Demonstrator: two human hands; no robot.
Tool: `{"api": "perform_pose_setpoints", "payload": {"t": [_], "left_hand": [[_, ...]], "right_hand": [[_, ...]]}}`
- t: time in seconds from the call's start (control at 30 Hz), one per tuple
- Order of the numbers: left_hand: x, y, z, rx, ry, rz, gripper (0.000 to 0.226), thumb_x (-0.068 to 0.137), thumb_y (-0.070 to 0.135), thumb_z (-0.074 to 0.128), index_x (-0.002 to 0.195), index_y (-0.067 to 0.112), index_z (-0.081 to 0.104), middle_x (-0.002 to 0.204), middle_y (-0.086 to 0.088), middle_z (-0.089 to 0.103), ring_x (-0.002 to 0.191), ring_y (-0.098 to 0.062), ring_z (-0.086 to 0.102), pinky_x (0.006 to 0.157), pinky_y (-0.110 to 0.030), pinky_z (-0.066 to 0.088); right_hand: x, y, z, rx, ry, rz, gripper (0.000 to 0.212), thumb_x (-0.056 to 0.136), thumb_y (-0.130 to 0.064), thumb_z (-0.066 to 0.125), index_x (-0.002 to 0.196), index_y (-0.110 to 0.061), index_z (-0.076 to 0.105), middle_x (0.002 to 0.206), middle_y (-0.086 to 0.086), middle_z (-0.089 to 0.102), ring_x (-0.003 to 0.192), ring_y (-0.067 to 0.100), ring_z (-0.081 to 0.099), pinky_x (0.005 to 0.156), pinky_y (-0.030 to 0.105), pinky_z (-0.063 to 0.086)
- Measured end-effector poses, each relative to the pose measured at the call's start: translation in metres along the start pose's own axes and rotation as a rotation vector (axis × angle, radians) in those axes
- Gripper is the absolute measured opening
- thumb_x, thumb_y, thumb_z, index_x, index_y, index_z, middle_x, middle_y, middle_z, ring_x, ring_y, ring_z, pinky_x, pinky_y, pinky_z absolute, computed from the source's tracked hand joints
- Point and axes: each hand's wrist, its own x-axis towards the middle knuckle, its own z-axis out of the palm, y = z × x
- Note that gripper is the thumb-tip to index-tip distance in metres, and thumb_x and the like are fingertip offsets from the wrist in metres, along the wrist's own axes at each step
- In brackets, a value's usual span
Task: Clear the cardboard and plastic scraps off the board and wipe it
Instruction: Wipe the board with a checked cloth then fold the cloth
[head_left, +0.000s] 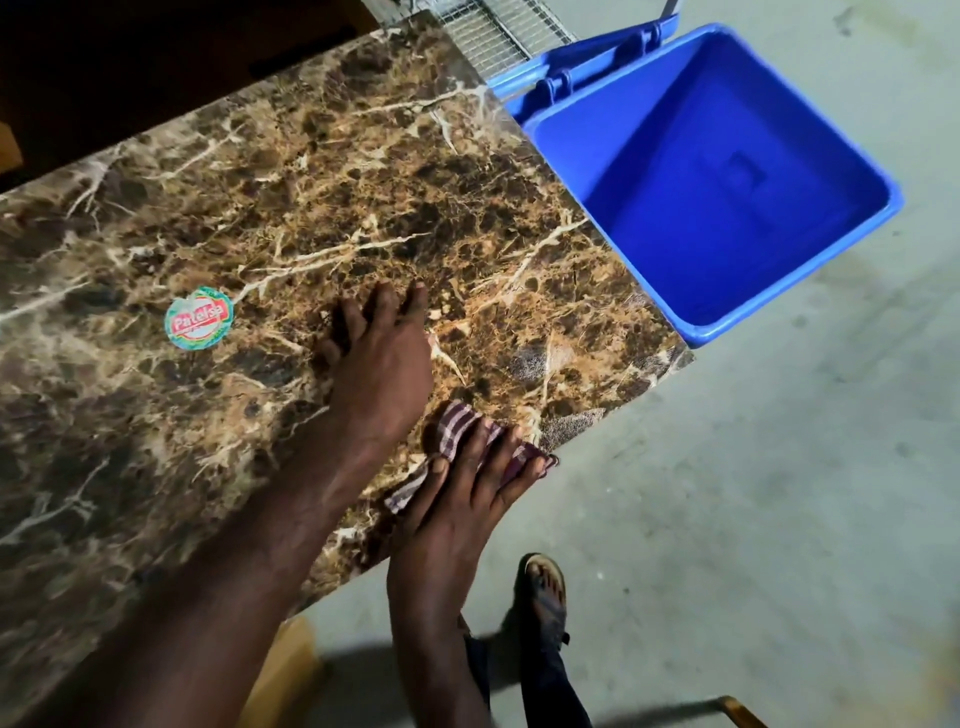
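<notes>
The brown marble-patterned board (311, 182) fills the left and middle of the head view. My left hand (379, 353) rests flat on it with fingers spread, near the middle right. My right hand (467, 493) presses a striped purple and white cloth (452, 431) onto the board's near right edge with straight fingers. A round green and red sticker (199, 318) sits on the board to the left of my left hand. I see no loose cardboard or plastic scraps on the board.
A blue plastic bin (727, 171) stands open on the grey floor against the board's right edge, its lid hinged back. A wire mesh rack (493, 31) lies behind it. My sandalled foot (545, 597) is below the board's edge.
</notes>
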Motion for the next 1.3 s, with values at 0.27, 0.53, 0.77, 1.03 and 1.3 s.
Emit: {"api": "perform_pose_setpoints", "payload": {"t": [0.27, 0.53, 0.77, 1.03, 1.3], "left_hand": [[0.007, 0.020, -0.015, 0.043, -0.060, 0.060, 0.065, 0.104, 0.045, 0.057, 0.160, 0.022, 0.035, 0.161, -0.022, 0.038, 0.143, -0.050, 0.038, 0.105, -0.061, 0.051], [0.009, 0.016, -0.019, 0.047, -0.088, 0.075, 0.078, 0.096, 0.056, 0.062, 0.161, 0.025, 0.033, 0.165, -0.022, 0.030, 0.146, -0.051, 0.036, 0.105, -0.062, 0.051], [0.013, 0.020, -0.013, 0.048, -0.098, 0.045, 0.085, 0.093, 0.061, 0.061, 0.162, 0.024, 0.028, 0.165, -0.026, 0.026, 0.147, -0.053, 0.032, 0.105, -0.067, 0.049], [0.013, 0.016, -0.014, 0.032, -0.100, 0.060, 0.086, 0.094, 0.060, 0.061, 0.163, 0.025, 0.025, 0.166, -0.024, 0.024, 0.147, -0.051, 0.032, 0.105, -0.063, 0.051], [0.013, 0.012, -0.013, 0.002, -0.118, 0.059, 0.087, 0.094, 0.059, 0.061, 0.165, 0.029, 0.019, 0.172, -0.021, 0.009, 0.152, -0.054, 0.021, 0.111, -0.065, 0.044]], "right_hand": [[0.054, 0.010, -0.004, 0.149, 0.124, 0.141, 0.065, 0.114, -0.014, 0.043, 0.171, -0.020, 0.013, 0.178, -0.001, -0.015, 0.163, 0.027, -0.022, 0.131, 0.056, 0.015], [0.145, 0.036, -0.037, 0.156, 0.248, 0.151, 0.055, 0.113, -0.022, 0.036, 0.166, -0.007, 0.031, 0.177, 0.019, 0.008, 0.163, 0.043, 0.001, 0.121, 0.011, -0.015], [0.109, 0.021, -0.026, 0.051, 0.200, 0.140, 0.058, 0.114, -0.025, 0.034, 0.169, -0.011, 0.022, 0.178, 0.015, 0.000, 0.164, 0.041, -0.007, 0.130, 0.028, -0.010], [0.047, 0.012, -0.029, -0.220, -0.080, 0.020, 0.064, 0.114, -0.053, 0.028, 0.171, -0.028, 0.010, 0.177, 0.010, -0.017, 0.160, 0.037, -0.027, 0.129, 0.064, 0.019], [0.113, 0.034, -0.058, -0.287, 0.029, -0.183, 0.055, 0.115, -0.038, 0.043, 0.164, -0.016, 0.036, 0.173, 0.013, 0.011, 0.160, 0.013, -0.027, 0.126, 0.075, 0.004]]}}
